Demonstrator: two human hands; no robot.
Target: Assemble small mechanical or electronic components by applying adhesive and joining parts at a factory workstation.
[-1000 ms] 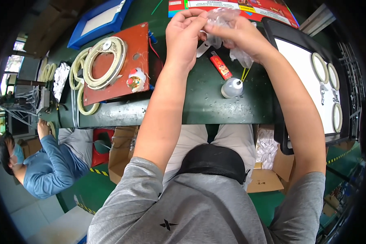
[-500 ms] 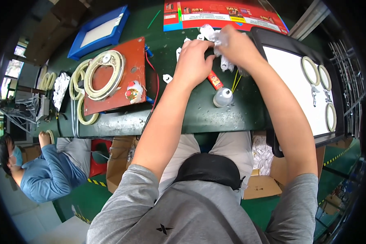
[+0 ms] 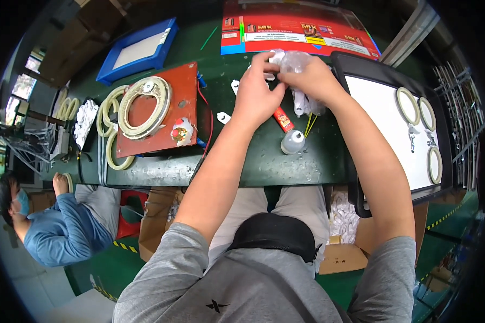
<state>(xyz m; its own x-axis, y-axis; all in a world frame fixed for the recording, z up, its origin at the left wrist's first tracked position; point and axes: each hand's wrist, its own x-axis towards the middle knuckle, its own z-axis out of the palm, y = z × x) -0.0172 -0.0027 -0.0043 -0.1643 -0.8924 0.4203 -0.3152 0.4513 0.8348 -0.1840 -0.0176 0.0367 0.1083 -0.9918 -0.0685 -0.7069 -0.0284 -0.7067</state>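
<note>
in the head view, looking down, we see two bare hands meeting over a dark green table [image 3: 264, 171]. a crumpled clear plastic bag [image 3: 295, 60] lies between them, at the far side of the fingers. the right hand [image 3: 310, 81] is nearer to it, thumb and fingers closed on its gathered film. the left hand [image 3: 256, 89] curves in from the other side, thumb a little apart from the bent fingers; we cannot tell whether it grips anything. the bag is too bunched for us to name a long axis. slim white plastic pieces [image 3: 300, 102] lie just below the right hand, their length running away from the body and back toward it; whether film covers them, we cannot tell.

counting, we find one bag; two small white tabs with holes [image 3: 223, 117] clear of the left hand on its left, other white parts being too hidden to number; one slim red printed packet [image 3: 283, 119], tilted; one squat translucent bottle [image 3: 292, 142], near the packet's lower end; and what look like two thin yellow sticks [image 3: 310, 125]. to the right, three cream oval rings [image 3: 434, 165] rest on one white sheet [image 3: 380, 118] in a black tray [image 3: 337, 81]. to the left, one cream ring [image 3: 125, 110] sits on one rust-red board [image 3: 187, 89].
</note>
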